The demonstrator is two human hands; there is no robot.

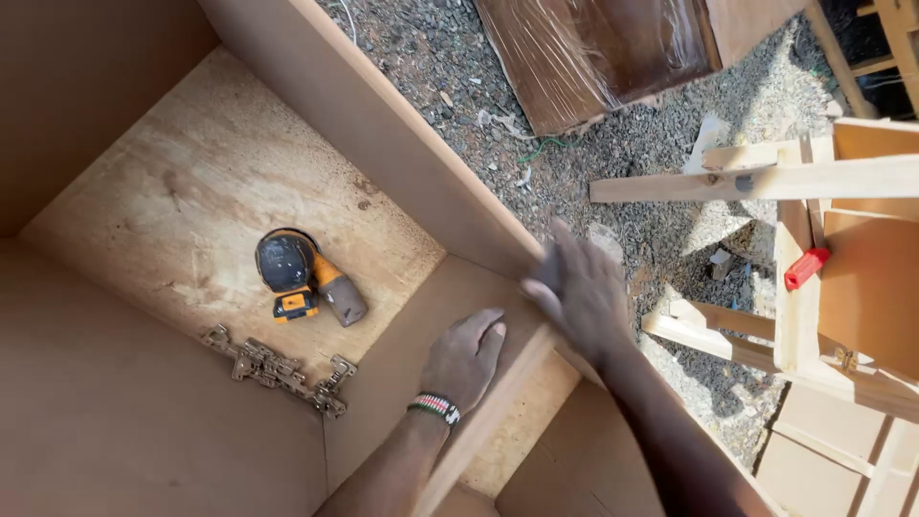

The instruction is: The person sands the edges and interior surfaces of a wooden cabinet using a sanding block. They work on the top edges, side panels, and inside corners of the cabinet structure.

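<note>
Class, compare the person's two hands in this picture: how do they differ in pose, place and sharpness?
The left hand lies flat, palm down, on the inner brown panel; the right hand sits higher, at the top edge of the cabinet wall. The left hand is sharp, the right hand blurred. The left wrist wears a beaded band; the right shows none. Both hold nothing.

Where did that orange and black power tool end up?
In the head view, the orange and black power tool lies on the plywood bottom panel inside the cabinet box, left of the left hand, just above a pile of metal hinges.
</note>
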